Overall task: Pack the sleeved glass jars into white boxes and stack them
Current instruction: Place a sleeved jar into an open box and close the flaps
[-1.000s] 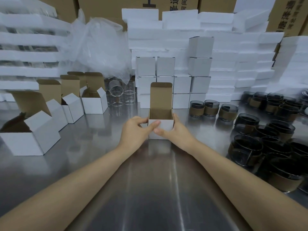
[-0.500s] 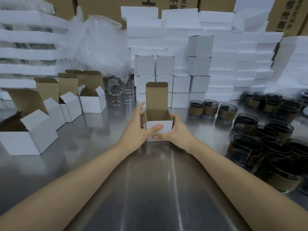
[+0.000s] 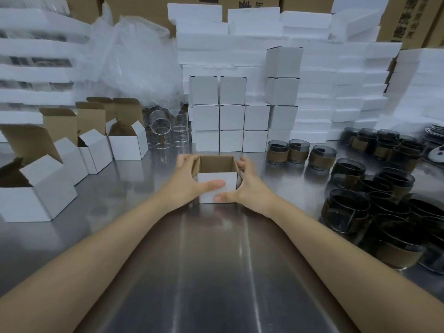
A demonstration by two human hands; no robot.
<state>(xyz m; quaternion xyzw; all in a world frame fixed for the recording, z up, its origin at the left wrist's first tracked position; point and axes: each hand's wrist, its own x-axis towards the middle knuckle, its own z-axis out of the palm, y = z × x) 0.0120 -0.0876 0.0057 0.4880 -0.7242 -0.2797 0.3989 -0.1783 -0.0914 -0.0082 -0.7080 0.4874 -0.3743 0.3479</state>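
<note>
Both hands are on one open white box [image 3: 217, 186], which sits on the steel desk [image 3: 216, 272] at centre, just in front of the box stack. The left hand [image 3: 188, 180] wraps the box's left wall, fingers curled over the top edge and thumb laid flat across the white front face. The right hand [image 3: 248, 187] clamps the right wall, fingers hooked at the far right corner and thumb pressed on the lower front. Both hands grip the box from opposite sides. The box top is open and the brown inner walls show; its floor is hidden from this angle.

Right behind it is a stack of closed white boxes [image 3: 231, 116], several columns wide, with the right column tallest. Three sleeved glass jars [image 3: 298, 152] stand in a row just right of the stack base, dark glass with brown sleeves. A bigger jar cluster [image 3: 374, 200] crowds the right side of the desk, well apart from the hands.

On the left side of the desk stands a row of empty open boxes [image 3: 127, 143] with brown flaps up. Clear glass jars [image 3: 168, 133] without sleeves stand between those and the stack. Crumpled clear plastic wrap [image 3: 134, 63] is piled behind them. White foam slabs [image 3: 336, 92] are stacked along the back, with brown cartons [image 3: 149, 8] above.
</note>
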